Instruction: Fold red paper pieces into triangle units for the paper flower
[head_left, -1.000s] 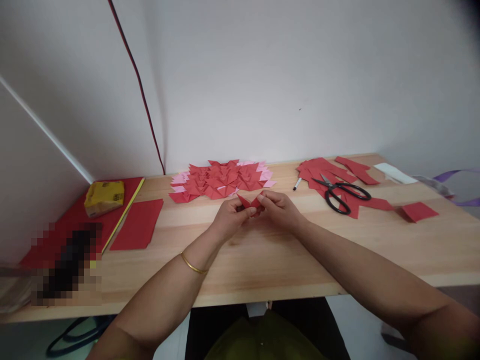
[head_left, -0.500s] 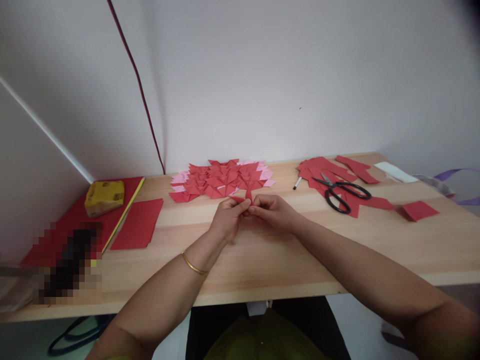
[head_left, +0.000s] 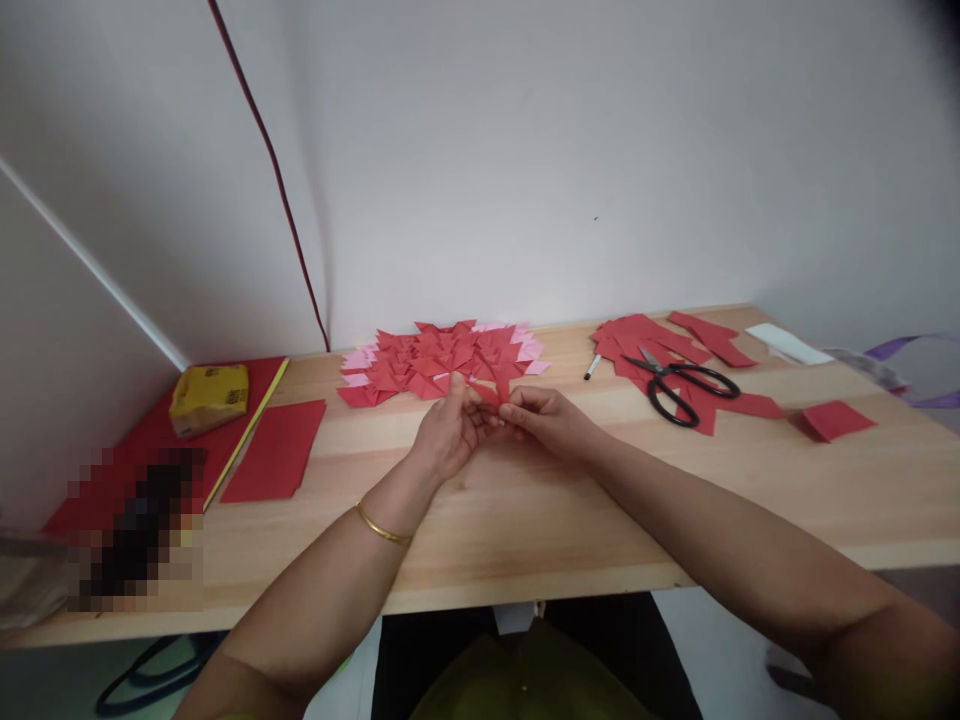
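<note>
A small folded red paper piece (head_left: 503,388) is pinched between the thumb and fingers of my right hand (head_left: 551,422), just above the table. My left hand (head_left: 448,432), a gold bangle on its wrist, is beside the piece with its thumb raised and its fingers loosely curled apart under the paper's left side. Whether those fingertips touch it I cannot tell. Right behind both hands lies a heap of folded red and pink paper pieces (head_left: 431,360), pointed at their ends.
On the right, black-handled scissors (head_left: 664,375) rest on red paper scraps (head_left: 637,335) near a marker pen (head_left: 592,367) and a folded red sheet (head_left: 836,420). Leftward are stacked red sheets (head_left: 274,450) and a yellow packet (head_left: 210,398). A wall (head_left: 525,150) rises behind the wooden table (head_left: 525,540).
My left hand has loosened its pinch on the folded paper; its thumb has lifted and the fingers have opened. My right hand keeps its pinch in nearly the same place.
</note>
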